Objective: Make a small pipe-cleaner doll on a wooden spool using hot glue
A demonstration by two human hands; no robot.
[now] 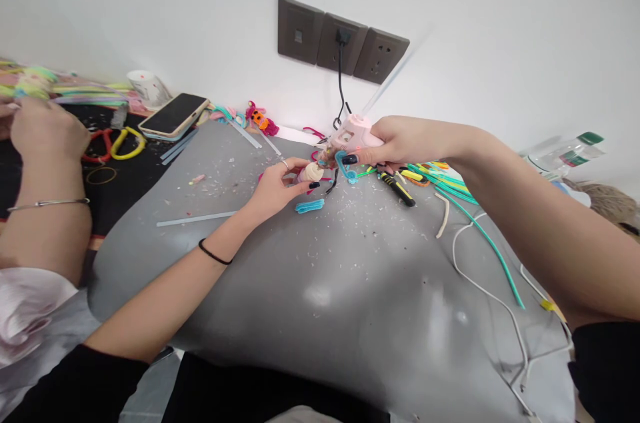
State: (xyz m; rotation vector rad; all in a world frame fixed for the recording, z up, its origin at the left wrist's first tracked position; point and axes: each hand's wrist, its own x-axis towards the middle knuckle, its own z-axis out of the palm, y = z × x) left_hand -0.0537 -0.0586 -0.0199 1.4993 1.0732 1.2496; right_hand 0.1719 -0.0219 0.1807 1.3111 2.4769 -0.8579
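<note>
Your left hand (278,186) pinches a cream coil (313,172); your right hand (384,138), toward two o'clock, clamps a pink hot-glue gun (359,126): apparently gluing, next needing steady aim.

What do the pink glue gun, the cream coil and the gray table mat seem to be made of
Pink glue gun: probably hard plastic, satin-looking, with a smooth molded casing. Cream coil: perhaps fuzzy pipe cleaner, from its soft rounded windings, but too small to be sure. Gray table mat: likely vinyl, semi-glossy, showing blurred bright reflections.

Black sleeves (103,380), black wristband (213,254), ring (285,165) — dark-nailed fingers (369,156)
</note>
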